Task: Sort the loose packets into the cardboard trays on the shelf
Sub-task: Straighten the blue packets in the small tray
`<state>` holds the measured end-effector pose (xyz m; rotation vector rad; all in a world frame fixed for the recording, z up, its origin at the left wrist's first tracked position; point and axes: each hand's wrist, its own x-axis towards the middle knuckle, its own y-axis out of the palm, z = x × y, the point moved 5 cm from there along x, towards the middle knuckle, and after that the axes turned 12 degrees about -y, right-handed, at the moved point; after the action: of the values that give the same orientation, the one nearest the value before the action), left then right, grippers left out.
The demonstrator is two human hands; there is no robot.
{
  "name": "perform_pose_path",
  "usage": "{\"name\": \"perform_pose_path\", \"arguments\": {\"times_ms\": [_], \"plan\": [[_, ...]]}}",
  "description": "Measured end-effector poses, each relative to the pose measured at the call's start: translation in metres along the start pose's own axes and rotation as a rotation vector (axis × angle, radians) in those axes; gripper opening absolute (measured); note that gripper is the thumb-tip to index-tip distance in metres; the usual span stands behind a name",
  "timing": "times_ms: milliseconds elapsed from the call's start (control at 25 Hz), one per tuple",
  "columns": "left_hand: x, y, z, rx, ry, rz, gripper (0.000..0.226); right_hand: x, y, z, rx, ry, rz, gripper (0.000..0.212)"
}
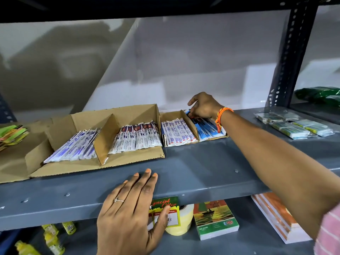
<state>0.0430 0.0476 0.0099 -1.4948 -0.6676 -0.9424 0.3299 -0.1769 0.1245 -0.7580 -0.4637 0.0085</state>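
Right hand (203, 107) reaches into the small cardboard tray (172, 115) on the grey shelf (202, 162), fingers curled onto the blue packets (206, 128) in its right compartment; fingertips hidden behind the divider, so can't tell if it's actually pinching one. White packets (176, 132) fill the left compartment. Left hand (130, 210) lies flat & open on the shelf edge, holding nothing, partly covering a price tag (165, 208). Packet print too blurred to read.

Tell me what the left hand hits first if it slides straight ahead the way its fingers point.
Most likely the front edge of the large cardboard tray. The left hand lies flat on the shelf's front lip, fingers pointing inward, with only bare shelf between; exact depth is unclear.
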Motion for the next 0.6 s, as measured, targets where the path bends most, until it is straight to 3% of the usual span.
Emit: {"name": "perform_pose_path", "arguments": {"times_ms": [400,600], "plan": [[0.005,-0.004,-0.002,0.006,-0.029,0.008,0.058,-0.006,-0.021,0.008,-0.394,-0.264,0.033,0.027],[0.006,-0.004,-0.003,0.020,-0.022,0.021,0.060,-0.021,-0.025,0.012,-0.639,-0.255,0.217,0.018]]}}
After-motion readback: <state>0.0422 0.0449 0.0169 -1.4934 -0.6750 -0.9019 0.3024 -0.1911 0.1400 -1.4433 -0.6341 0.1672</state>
